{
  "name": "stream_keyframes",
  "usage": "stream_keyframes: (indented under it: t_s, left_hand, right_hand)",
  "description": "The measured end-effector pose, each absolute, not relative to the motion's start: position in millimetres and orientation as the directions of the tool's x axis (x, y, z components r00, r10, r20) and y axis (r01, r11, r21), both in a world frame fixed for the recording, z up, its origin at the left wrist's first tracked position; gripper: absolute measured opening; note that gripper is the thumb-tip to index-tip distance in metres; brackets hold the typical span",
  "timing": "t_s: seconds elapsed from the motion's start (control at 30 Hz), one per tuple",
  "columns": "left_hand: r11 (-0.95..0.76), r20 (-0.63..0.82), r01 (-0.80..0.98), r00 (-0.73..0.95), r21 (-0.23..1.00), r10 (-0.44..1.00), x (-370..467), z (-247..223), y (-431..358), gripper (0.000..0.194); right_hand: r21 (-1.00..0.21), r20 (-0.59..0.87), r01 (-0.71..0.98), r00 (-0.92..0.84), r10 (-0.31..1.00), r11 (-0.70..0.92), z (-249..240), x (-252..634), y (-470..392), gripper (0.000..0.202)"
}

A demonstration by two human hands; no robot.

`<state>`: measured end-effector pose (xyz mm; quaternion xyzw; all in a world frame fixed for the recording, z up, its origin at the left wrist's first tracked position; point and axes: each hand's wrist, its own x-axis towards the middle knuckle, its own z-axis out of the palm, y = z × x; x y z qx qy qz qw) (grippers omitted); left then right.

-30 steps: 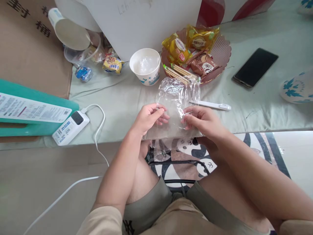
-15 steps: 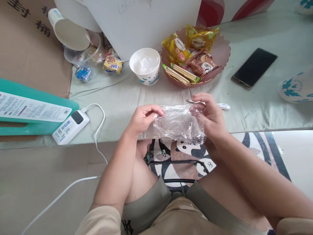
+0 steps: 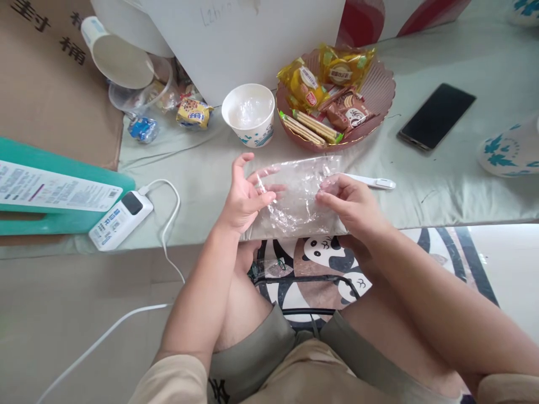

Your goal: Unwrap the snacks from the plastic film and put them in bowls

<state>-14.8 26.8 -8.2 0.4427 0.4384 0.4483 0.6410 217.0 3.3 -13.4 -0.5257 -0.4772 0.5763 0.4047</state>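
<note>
A clear, crinkled plastic bag (image 3: 297,193) is stretched between my two hands, just over the front edge of the cloth-covered table. My left hand (image 3: 242,196) has its thumb at the bag's left edge, with some fingers behind the film and the index finger raised off it. At the right side, my right hand (image 3: 356,205) pinches the film between thumb and fingers. Behind that hand lies a slim white-handled tool (image 3: 381,183), its other end hidden. A paper cup (image 3: 256,136) with crumpled clear plastic inside stands beyond the bag.
A pink scalloped bowl (image 3: 385,98) holds wrapped snacks. Right of it lies a black phone (image 3: 438,116), then a leaf-patterned paper cup (image 3: 511,150). On the left are a white power bank (image 3: 121,220) with a cable, a green container (image 3: 63,182) and wrapped sweets (image 3: 193,113).
My left index finger has lifted and the left fingers have spread. My right hand has shifted left and closed on the film. The bag now lies flatter and farther from me.
</note>
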Motion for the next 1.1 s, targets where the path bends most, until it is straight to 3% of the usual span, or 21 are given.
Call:
stream_keyframes:
  t_s: [0.07,0.13,0.2,0.27,0.37,0.47,0.57,0.63,0.7,0.8,0.87,0.9,0.97,1.1]
  left_hand:
    - [0.354,-0.299,-0.136,0.31,0.925,0.902,-13,-7,26,0.053]
    - [0.424,-0.382,-0.055,0.342,0.904,0.859,-12,-8,26,0.035]
    - [0.425,-0.405,0.006,0.315,0.905,0.858,-13,-9,26,0.025]
    - [0.425,-0.416,0.041,0.304,0.904,0.857,-15,-8,26,0.028]
    - [0.435,-0.408,-0.017,0.316,0.9,0.857,-19,-4,26,0.029]
    - [0.401,-0.346,-0.145,0.3,0.905,0.889,-21,0,28,0.016]
    - [0.368,-0.318,-0.148,0.278,0.918,0.906,-20,-3,30,0.022]
    - [0.326,-0.298,-0.072,0.259,0.943,0.919,-18,-8,31,0.02]
    - [0.231,-0.229,0.011,0.202,0.973,0.952,-15,-14,32,0.028]
    - [0.018,-0.007,0.169,-0.06,0.985,0.998,-9,-20,29,0.029]
    - [-0.102,0.167,0.314,-0.188,0.944,0.968,-4,-20,24,0.017]
    - [-0.151,0.225,0.362,-0.172,0.92,0.959,-2,-19,21,0.015]
    - [-0.231,0.249,0.359,-0.004,0.904,0.969,4,-17,13,0.029]
    - [-0.184,0.115,0.158,0.369,0.97,0.922,13,-17,5,0.066]
  right_hand:
    - [-0.986,-0.164,-0.028,-0.088,0.983,-0.167,-12,216,3,0.024]
    - [-0.982,-0.185,-0.021,-0.151,0.971,-0.19,-11,216,3,0.023]
    - [-0.969,-0.246,0.051,-0.237,0.94,-0.241,-10,217,2,0.023]
    - [-0.963,-0.27,0.074,-0.27,0.924,-0.259,-8,218,1,0.026]
    - [-0.976,-0.201,-0.036,-0.224,0.954,-0.214,-6,222,0,0.029]
    - [-0.974,-0.143,-0.142,-0.221,0.965,-0.177,-2,225,1,0.019]
    - [-0.973,-0.125,-0.153,-0.273,0.954,-0.171,0,228,2,0.035]
    - [-0.982,-0.148,-0.08,-0.252,0.956,-0.173,-2,228,3,0.038]
    - [-0.978,-0.206,0.01,-0.181,0.962,-0.207,-6,226,4,0.028]
    - [-0.968,-0.238,0.088,-0.04,0.97,-0.234,-11,221,3,0.047]
    - [-0.968,-0.22,0.122,0.009,0.975,-0.22,-11,217,2,0.034]
    - [-0.968,-0.222,0.124,0.0,0.975,-0.22,-11,215,1,0.026]
    - [-0.967,-0.249,0.065,-0.084,0.965,-0.244,-8,210,-2,0.023]
    - [-0.966,-0.2,-0.092,-0.324,0.925,-0.241,-3,207,-9,0.024]
